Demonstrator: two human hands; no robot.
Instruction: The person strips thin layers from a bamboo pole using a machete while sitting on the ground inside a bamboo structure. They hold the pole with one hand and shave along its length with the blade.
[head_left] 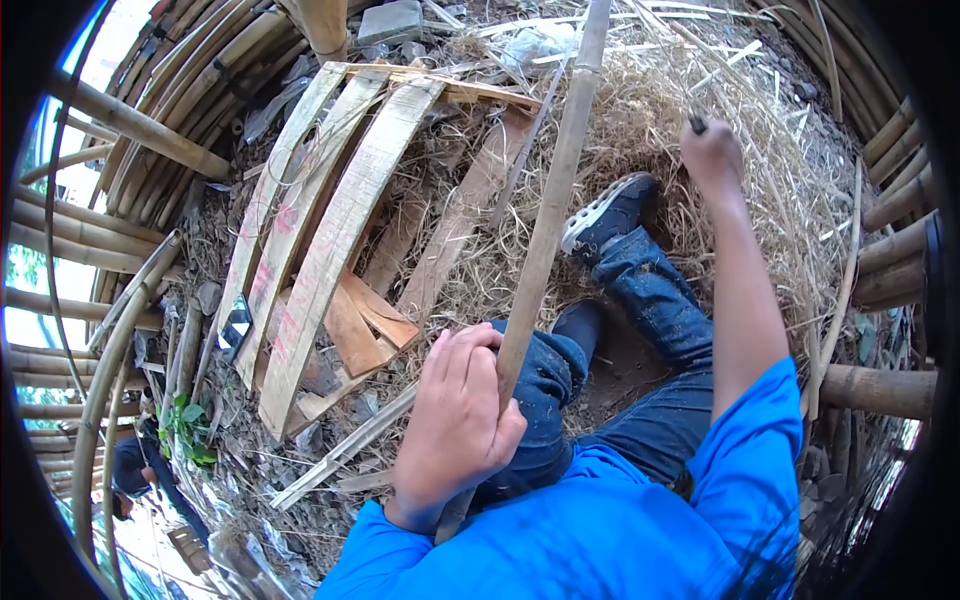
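Note:
A long bamboo pole (553,215) slants from the top edge down past my knee to my lap. My left hand (457,415) is wrapped over its lower part, fingers together and thumb along the right side. Farther off on the right, my right hand (712,160) is a closed fist on a tool with a dark handle (698,125). Only the handle's end shows; the rest of the tool is hidden or blends into the straw-like shavings (640,115) behind it.
A slatted wooden pallet (340,210) lies to the left, with short wood pieces (365,325) in it. My shoe (612,215) rests among the shavings. Bamboo rails (890,395) and stacked poles (200,95) surround the spot. Another person (135,465) is at the far lower left.

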